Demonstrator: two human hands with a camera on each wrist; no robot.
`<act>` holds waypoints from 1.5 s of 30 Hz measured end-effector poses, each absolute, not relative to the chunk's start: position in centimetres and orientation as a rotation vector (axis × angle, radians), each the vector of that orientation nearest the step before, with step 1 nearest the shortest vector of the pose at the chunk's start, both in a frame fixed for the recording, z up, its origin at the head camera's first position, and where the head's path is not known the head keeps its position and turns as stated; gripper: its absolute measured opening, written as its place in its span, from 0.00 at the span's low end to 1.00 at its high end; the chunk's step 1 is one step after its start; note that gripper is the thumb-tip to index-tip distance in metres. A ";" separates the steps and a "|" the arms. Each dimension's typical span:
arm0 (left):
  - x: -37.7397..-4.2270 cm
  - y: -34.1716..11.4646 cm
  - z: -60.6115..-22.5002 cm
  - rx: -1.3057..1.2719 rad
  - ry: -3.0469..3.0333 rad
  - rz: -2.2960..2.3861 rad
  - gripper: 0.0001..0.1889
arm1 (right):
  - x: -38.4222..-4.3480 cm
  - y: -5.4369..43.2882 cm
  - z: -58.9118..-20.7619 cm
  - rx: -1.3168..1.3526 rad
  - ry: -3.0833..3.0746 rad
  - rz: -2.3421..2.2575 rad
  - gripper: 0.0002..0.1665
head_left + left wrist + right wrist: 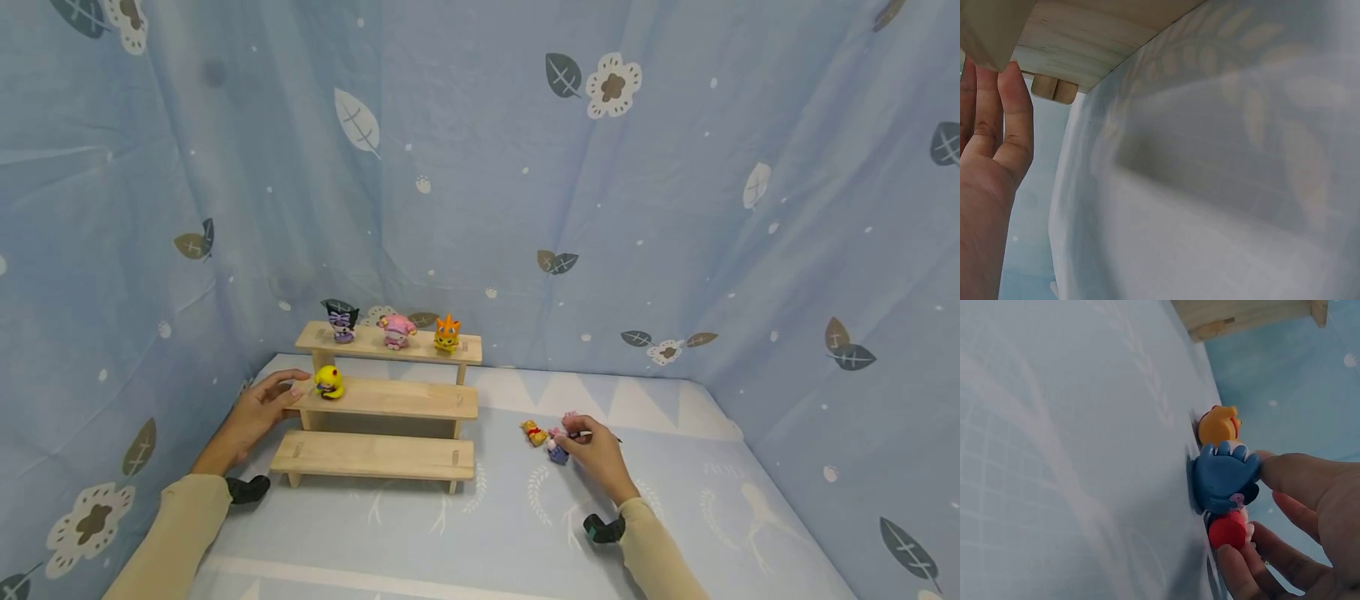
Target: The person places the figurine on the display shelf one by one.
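Note:
My left hand (261, 410) reaches the left end of a three-step wooden display stand (397, 398), fingertips touching its middle step. In the left wrist view its fingers (1016, 119) run up to the board's edge. My right hand (600, 458) is low over a small group of toy figurines on the cloth. In the right wrist view the thumb lies against a blue figurine (1219, 481), and fingertips meet a figurine with a round red part (1229, 530); I cannot tell if either is gripped. Just beyond lies a yellow-orange bear figurine (534, 432) with red on it.
On the top step stand a black-and-purple figurine (342, 322), a pink one (396, 331) and an orange-and-yellow one (447, 333). A yellow figurine (329, 382) sits at the left of the middle step. Patterned blue curtains (487, 183) surround the cloth-covered table (517, 533).

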State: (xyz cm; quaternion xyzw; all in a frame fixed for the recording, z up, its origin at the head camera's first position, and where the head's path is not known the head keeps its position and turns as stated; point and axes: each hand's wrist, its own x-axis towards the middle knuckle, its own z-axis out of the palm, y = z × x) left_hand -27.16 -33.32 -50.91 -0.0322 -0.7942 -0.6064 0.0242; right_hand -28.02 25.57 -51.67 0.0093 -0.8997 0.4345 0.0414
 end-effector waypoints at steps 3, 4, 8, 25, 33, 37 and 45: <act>-27.2 -33.3 -50.9 -0.100 -2.454 -1.873 0.31 | -27.9 25.7 -51.6 0.042 -2.791 1.325 0.19; -27.2 -33.3 -50.9 -0.099 -2.454 -1.868 0.30 | -27.9 25.7 -51.6 0.052 -2.805 1.312 0.19; -27.2 -33.3 -50.9 -0.088 -2.450 -1.858 0.30 | -27.7 25.6 -51.6 0.079 -2.840 1.250 0.22; -27.2 -33.3 -51.0 -0.121 -2.431 -1.873 0.29 | -27.3 25.8 -50.3 0.487 -2.900 0.958 0.14; -27.1 -33.0 -50.8 -0.110 -2.441 -1.867 0.29 | -27.0 25.7 -50.0 0.593 -2.932 0.974 0.13; -27.1 -32.9 -50.7 -0.110 -2.441 -1.862 0.28 | -27.0 25.7 -50.0 0.519 -2.934 0.985 0.14; -26.9 -33.0 -50.7 -0.090 -2.466 -1.836 0.31 | -26.4 25.8 -50.2 0.439 -2.897 1.029 0.17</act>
